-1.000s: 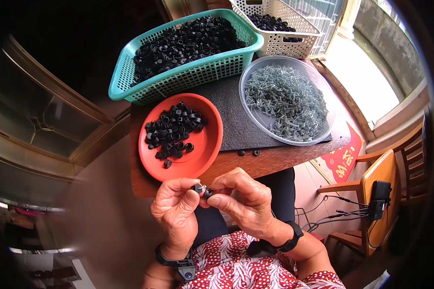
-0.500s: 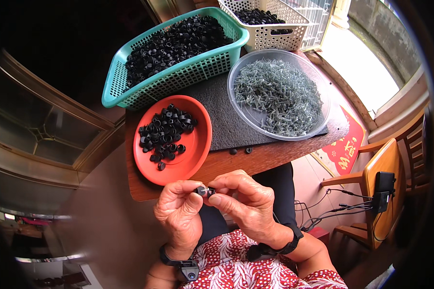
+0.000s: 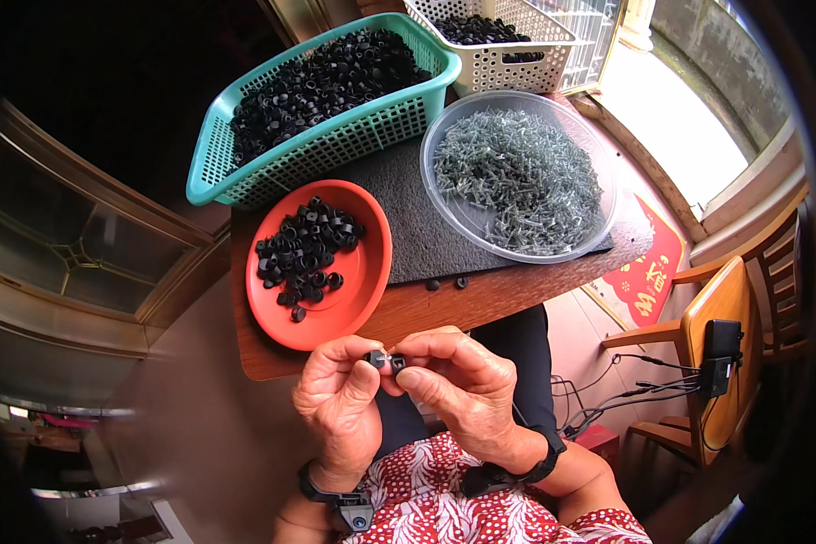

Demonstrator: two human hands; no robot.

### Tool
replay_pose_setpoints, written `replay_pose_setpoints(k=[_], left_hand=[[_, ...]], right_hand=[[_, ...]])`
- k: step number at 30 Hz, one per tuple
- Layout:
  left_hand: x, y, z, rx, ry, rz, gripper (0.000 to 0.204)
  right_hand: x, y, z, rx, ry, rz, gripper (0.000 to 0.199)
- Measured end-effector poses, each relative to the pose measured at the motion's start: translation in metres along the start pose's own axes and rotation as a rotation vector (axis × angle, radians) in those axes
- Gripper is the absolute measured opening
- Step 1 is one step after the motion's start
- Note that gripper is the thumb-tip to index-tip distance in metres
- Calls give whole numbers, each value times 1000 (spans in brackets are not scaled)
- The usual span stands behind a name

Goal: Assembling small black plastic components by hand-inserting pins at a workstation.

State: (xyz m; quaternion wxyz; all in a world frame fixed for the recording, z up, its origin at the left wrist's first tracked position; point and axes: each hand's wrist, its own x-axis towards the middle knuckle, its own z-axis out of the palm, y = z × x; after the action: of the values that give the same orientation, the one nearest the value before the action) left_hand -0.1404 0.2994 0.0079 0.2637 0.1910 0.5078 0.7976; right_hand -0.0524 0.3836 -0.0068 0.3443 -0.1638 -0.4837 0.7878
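Observation:
Both hands meet just off the table's near edge. My left hand (image 3: 340,399) is closed, pinching a small black plastic cap (image 3: 374,359) between thumb and fingertips. Beside it, my right hand (image 3: 467,385) pinches a second black plastic cap (image 3: 397,364), whose opening shows. A tiny pale, clear bit shows between the two caps; whether it joins them I cannot tell. Beyond my left hand sits a round orange-red dish (image 3: 344,313) with a heap of black caps (image 3: 306,240). A clear round tub (image 3: 444,220) holds many small transparent plastic pieces (image 3: 526,177).
A green basket (image 3: 335,152) full of black parts stands at the back left, a cream perforated basket (image 3: 517,77) behind. Two loose caps (image 3: 461,282) lie by the dark pad (image 3: 403,240) on the wooden table (image 3: 417,313). A wooden chair (image 3: 716,299) with cables stands right.
The two caps have drawn slightly apart between my fingertips, and the right one has turned so its opening shows. My hands stay in nearly the same place. The whole view has shifted slightly.

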Motion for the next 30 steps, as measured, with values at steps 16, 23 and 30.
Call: replay_pose_setpoints(k=[16,23,30], left_hand=[[-2,7,1,102,-2,-83,24],[-4,10,4,165,-17,-93,25],[-4,9,5,294,-31,-14,21]], right_hand=[[3,0,-12,197,-21,-34,26],[5,1,-18,480,-20,204,28],[6,4,-20,624,1,393,28]])
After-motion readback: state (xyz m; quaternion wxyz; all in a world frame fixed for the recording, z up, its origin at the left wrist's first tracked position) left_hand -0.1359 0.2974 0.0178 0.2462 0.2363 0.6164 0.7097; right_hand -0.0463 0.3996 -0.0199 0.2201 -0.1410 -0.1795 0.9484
